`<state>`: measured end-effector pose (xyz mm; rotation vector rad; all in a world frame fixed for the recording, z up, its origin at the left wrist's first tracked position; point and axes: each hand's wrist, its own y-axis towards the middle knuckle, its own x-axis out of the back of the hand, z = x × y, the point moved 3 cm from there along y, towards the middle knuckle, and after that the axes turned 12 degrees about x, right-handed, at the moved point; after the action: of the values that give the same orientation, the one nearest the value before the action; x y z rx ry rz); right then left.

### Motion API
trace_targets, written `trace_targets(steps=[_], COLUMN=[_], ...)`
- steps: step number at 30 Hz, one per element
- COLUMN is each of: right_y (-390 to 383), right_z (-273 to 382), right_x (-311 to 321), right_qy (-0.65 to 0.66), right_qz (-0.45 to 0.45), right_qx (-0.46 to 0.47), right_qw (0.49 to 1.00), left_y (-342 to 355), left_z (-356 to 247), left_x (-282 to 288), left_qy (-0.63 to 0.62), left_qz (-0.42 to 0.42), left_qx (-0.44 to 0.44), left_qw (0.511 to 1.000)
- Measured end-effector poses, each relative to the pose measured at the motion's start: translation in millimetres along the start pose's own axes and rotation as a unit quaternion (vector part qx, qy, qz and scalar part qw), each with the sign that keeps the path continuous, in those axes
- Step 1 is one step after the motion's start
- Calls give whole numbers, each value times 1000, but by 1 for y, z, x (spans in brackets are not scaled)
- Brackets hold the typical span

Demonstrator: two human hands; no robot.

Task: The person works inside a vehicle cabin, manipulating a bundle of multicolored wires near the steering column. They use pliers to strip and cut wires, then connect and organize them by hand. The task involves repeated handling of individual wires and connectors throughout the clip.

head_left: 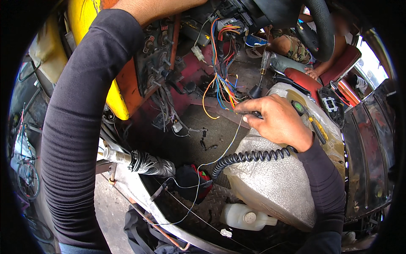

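My right hand pinches a slim dark object between thumb and fingers, its kind mostly hidden by them. A thin pale wire runs from beside the thumb down toward the floor. Just past my fingertips, loose coloured wires with bare ends hang from under the dashboard. A white connector dangles beside them. My left arm, in a dark sleeve, reaches up along the left side. Only the wrist and a bit of my left hand show at the top edge; its fingers are out of sight.
A steering wheel is at upper right, near a lever with a clear handle. Yellow-handled pliers lie on the silvery cover, crossed by a black coiled cable. Below is a plastic jug. Another person's hand rests at right.
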<state>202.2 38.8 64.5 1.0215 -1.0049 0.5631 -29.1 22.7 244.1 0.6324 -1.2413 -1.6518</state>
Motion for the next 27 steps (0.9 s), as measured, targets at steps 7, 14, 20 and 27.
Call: trace_targets(steps=[7, 14, 20, 27], right_y=[0, 0, -3, 5], right_z=[1, 0, -1, 29], right_x=[2, -1, 1, 17], right_qy=[-10, -13, -24, 0], right_qz=[39, 15, 31, 66], right_qx=[-37, -16, -37, -66], right_qw=[999, 1000, 999, 996], left_y=[3, 2, 3, 0], left_z=[-5, 3, 1, -2], left_x=[4, 1, -1, 5], left_qy=[-28, 6, -2, -44], left_qz=[49, 22, 18, 30], left_qx=[56, 64, 62, 68], left_qw=[997, 998, 998, 996])
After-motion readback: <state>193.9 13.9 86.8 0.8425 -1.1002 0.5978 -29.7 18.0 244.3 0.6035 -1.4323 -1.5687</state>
